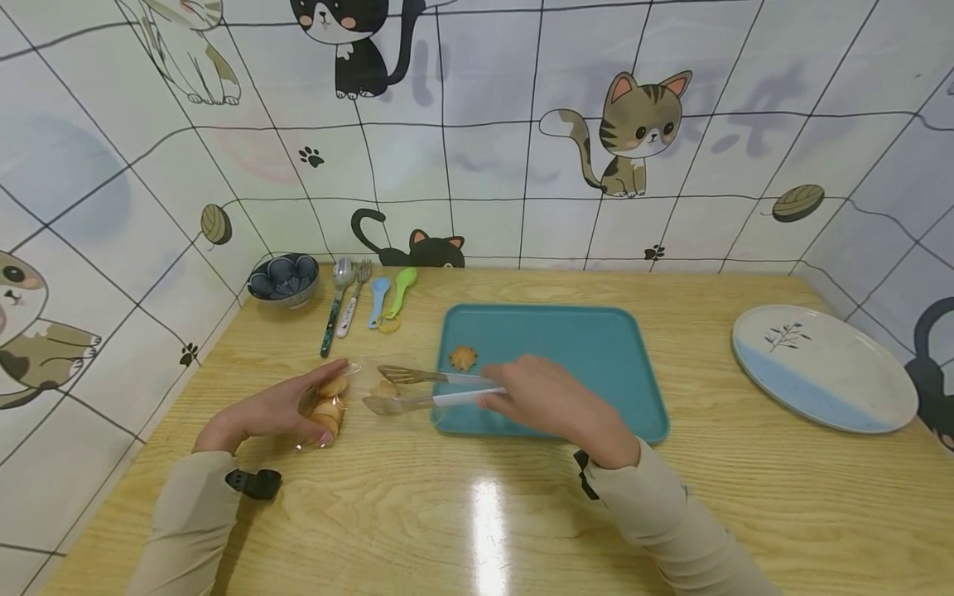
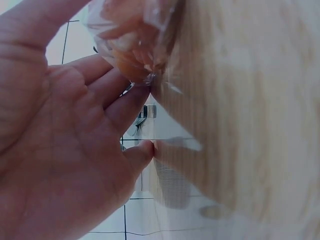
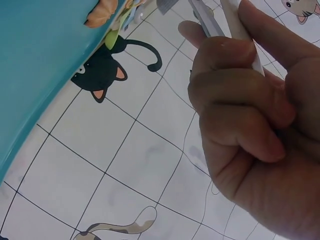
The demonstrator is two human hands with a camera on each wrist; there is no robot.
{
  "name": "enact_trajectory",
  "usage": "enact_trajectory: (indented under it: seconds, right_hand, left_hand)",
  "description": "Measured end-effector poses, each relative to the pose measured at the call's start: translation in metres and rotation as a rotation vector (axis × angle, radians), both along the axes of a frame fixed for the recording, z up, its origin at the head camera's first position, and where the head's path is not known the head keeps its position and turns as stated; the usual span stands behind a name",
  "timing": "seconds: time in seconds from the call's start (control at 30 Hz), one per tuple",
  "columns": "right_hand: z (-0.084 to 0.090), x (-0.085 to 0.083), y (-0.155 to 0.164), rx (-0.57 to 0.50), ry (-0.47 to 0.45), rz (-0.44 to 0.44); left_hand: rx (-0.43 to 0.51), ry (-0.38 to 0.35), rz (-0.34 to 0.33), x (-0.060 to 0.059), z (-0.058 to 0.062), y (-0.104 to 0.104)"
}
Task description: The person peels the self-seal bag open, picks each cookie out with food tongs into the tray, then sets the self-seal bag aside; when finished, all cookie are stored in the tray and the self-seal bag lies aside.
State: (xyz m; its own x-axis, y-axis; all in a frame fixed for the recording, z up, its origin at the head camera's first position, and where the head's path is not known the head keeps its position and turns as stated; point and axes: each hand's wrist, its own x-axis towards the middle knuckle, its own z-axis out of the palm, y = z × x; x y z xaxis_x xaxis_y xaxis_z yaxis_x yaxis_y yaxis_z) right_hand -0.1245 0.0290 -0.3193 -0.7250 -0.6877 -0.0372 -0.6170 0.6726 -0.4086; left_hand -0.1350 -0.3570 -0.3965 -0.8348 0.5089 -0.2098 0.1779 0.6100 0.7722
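Tongs [image 1: 441, 401] reaching by a cookie bag [image 1: 328, 414].
Left hand [image 1: 270, 410]: fingers curled wide around bag. Right hand [image 1: 550, 399]: fingers closed on tongs. One cookie [image 1: 463, 358] on tray [image 1: 574, 348].

left hand [image 2: 67, 117] holding clear plastic bag [image 2: 132, 42], wood-grain tabletop [image 2: 255, 130], white wall [image 2: 111, 220] with dark lines

Looks like a home kitchen or dining nook, judging by tongs [image 1: 468, 396], a bowl [image 1: 291, 296], spoon [image 1: 344, 273], fork [image 1: 347, 318] and plate [image 1: 827, 372] on or over a wood-grain table [image 1: 373, 513], within cat-print walls [image 1: 488, 165].
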Motion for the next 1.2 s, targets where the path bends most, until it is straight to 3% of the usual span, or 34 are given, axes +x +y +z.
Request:
enact_trajectory:
  seconds: [0.4,0.7,0.93,1.2]
  right_hand:
    - [-0.002,-0.004,0.0,-0.015,-0.027,0.068]
    - [0.006,-0.003,0.011,-0.06,-0.036,0.093]
    - [0.023,0.006,0.035,-0.067,-0.04,0.107]
    - [0.054,0.014,0.077,-0.07,-0.032,0.036]
  left_hand:
    - [0.007,-0.004,-0.003,0.0,0.0,0.0]
    - [-0.009,0.005,0.014,0.002,-0.001,0.002]
    - [-0.006,-0.002,-0.008,0.005,-0.008,0.001]
    - [-0.01,0.011,0.004,0.002,0.0,0.001]
